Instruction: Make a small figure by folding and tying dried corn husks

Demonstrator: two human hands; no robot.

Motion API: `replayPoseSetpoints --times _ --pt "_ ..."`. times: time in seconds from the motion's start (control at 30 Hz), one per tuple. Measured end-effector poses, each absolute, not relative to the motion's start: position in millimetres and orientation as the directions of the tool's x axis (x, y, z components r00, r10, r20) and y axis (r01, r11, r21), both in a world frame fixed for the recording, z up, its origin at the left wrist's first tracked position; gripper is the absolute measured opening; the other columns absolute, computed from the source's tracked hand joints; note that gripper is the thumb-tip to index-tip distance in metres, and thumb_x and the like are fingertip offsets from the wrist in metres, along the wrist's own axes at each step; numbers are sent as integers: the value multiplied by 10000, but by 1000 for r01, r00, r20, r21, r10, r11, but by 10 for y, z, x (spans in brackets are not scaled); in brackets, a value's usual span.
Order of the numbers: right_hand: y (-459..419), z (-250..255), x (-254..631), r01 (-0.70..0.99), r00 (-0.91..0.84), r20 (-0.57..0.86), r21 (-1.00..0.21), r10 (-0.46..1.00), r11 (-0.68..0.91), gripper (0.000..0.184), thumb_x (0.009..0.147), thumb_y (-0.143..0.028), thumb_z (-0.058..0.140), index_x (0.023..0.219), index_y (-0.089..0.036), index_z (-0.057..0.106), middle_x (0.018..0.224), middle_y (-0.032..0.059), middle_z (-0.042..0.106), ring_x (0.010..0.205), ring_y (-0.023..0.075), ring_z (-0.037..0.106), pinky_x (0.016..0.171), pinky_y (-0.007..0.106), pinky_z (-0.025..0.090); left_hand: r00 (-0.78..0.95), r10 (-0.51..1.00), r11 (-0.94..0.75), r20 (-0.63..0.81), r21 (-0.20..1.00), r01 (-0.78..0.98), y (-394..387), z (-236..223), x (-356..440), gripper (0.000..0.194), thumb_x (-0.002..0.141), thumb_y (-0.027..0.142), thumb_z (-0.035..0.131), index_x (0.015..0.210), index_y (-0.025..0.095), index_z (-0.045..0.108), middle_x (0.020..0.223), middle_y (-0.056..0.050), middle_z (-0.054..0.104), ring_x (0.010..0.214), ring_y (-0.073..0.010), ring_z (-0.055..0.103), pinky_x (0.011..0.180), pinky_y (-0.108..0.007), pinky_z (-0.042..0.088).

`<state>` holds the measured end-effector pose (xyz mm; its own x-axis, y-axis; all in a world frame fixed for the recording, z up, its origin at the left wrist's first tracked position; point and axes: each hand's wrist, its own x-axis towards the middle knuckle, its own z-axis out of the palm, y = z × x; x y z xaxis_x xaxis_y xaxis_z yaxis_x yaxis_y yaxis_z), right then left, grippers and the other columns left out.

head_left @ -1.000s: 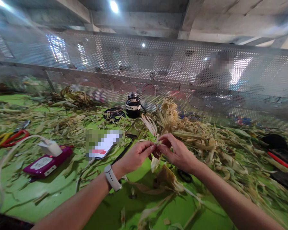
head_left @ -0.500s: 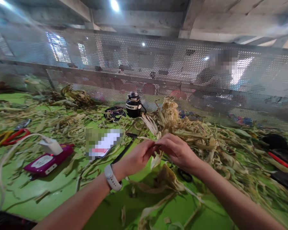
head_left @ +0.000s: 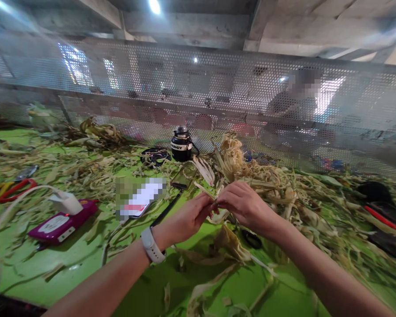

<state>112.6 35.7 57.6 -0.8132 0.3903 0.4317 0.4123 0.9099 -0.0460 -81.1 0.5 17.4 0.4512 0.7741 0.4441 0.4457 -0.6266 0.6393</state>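
Note:
My left hand [head_left: 186, 219] and my right hand [head_left: 242, 204] meet above the green table [head_left: 86, 259], fingertips pinched together on a pale strip of dried corn husk [head_left: 218, 215]. The strip hangs down between them and a thin end sticks up to the left. A white wristband sits on my left wrist. Under the hands lies a crumpled brown husk [head_left: 229, 244], and a heap of dried husks [head_left: 251, 171] rises just behind them.
A phone [head_left: 140, 200] and a magenta power bank with white charger [head_left: 61, 220] lie at left, red-handled cutters [head_left: 15, 189] farther left. A black jar [head_left: 181, 147] stands by the perforated metal screen [head_left: 218, 97], with a person behind it. Dark tools [head_left: 381, 215] lie at right.
My hands have drawn closer together and risen slightly, and the husk strip between them now hangs shorter. The view has shifted a little.

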Motion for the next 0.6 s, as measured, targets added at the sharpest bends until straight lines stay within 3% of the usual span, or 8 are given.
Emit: replayPoseSetpoints --times 0.23,0.33,0.47,0.6 --pt "340 519 1075 462 -761 452 -127 466 878 80 904 -201 493 884 -159 558 852 85 594 804 204 508 718 313 403 418 765 -641 491 647 413 -5 177 -798 177 929 210 360 934 180 534 925 -61 570 863 -177 526 797 -305 429" --pt "329 554 1080 448 -705 459 -304 541 841 60 889 -175 512 844 -167 550 830 58 584 806 182 518 734 296 412 386 801 -591 457 710 384 -25 198 -800 221 937 255 352 894 173 552 882 -52 570 831 -170 530 781 -296 432" --pt "346 604 1108 374 -571 390 -660 722 652 70 877 -239 532 848 -176 541 780 17 579 749 145 544 707 274 442 303 869 -472 393 840 266 -36 214 -797 286 938 320 349 869 161 576 853 -50 601 807 -165 552 756 -282 445" --pt "373 574 1109 240 -507 353 -819 787 521 197 834 -371 585 812 -178 547 1061 70 581 993 179 551 856 325 436 274 887 -423 372 892 160 -25 186 -770 224 900 316 445 973 150 576 928 -71 626 868 -177 580 789 -300 463"
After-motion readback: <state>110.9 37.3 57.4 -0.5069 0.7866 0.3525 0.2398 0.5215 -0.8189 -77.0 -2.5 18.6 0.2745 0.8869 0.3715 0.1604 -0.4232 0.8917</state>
